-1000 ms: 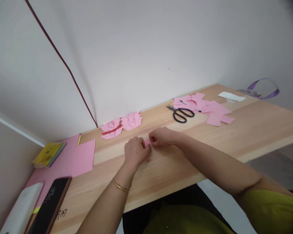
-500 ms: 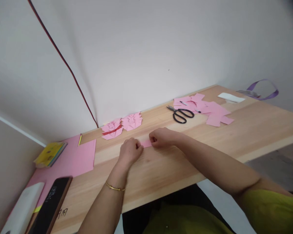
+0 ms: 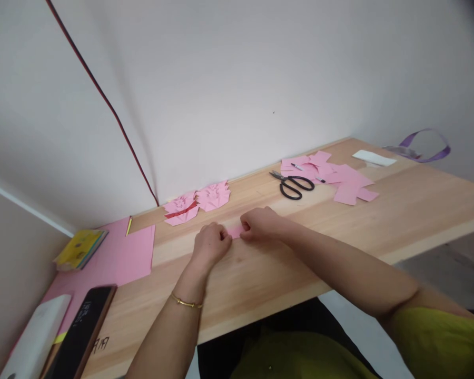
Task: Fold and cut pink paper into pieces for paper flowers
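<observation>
A small strip of pink paper [image 3: 235, 231] lies on the wooden table [image 3: 339, 237] between my two hands. My left hand [image 3: 210, 245], with a gold bracelet on its wrist, is curled and pinches the strip's left end. My right hand [image 3: 260, 223] is closed on the strip's right end and presses it to the wood. Most of the strip is hidden under my fingers.
Two folded pink paper pieces [image 3: 199, 202] lie by the wall. Black scissors [image 3: 293, 184] and loose pink sheets [image 3: 335, 176] sit at the back right. A large pink sheet [image 3: 114, 255], a yellow booklet [image 3: 79, 248] and a dark phone [image 3: 81, 329] are at the left.
My left hand slid left along the strip, baring a bit of pink between my hands. My right hand then shifted slightly left, narrowing the gap.
</observation>
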Demonstrator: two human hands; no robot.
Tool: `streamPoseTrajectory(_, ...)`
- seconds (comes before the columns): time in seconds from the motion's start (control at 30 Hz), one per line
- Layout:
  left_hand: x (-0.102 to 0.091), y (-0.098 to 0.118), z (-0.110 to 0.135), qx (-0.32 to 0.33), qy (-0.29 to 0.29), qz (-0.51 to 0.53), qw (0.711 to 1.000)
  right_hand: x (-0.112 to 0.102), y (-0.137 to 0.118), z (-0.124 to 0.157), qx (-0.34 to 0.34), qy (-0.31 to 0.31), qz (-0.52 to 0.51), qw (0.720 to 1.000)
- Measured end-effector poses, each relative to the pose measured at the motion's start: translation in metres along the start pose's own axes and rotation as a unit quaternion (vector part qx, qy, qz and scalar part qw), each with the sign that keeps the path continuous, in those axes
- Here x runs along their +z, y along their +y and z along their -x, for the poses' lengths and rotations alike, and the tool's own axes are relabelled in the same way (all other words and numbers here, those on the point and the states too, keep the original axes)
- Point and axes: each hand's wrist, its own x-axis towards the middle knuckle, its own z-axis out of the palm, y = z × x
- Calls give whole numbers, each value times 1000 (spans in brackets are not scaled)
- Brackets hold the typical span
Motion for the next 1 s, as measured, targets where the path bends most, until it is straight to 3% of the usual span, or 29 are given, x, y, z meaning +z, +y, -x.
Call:
streamPoseTrajectory(0.27, -2, 1, -1, -16, -14, 13, 1000, -4, 17, -2, -35, -29, -38, 998)
streamPoseTrajectory(0.47, -1, -1, 0, -15, -14, 2, 1000, -13, 34, -2, 6, -40, -28, 999)
streamPoseTrajectory(0.6, 2, -5, 3, -1, 28, 10, 1000, -19, 41, -2, 24, -40, -45, 998)
streamPoseTrajectory(0.8, 0, -7, 3, 17, 39, -5, 999, -21, 28, -3, -23, 29, -80, 996)
streamPoseTrajectory(1.0, -1, -7, 1, 14, 51, 31, 998, -9, 13, -3, -89, 42, -49, 994)
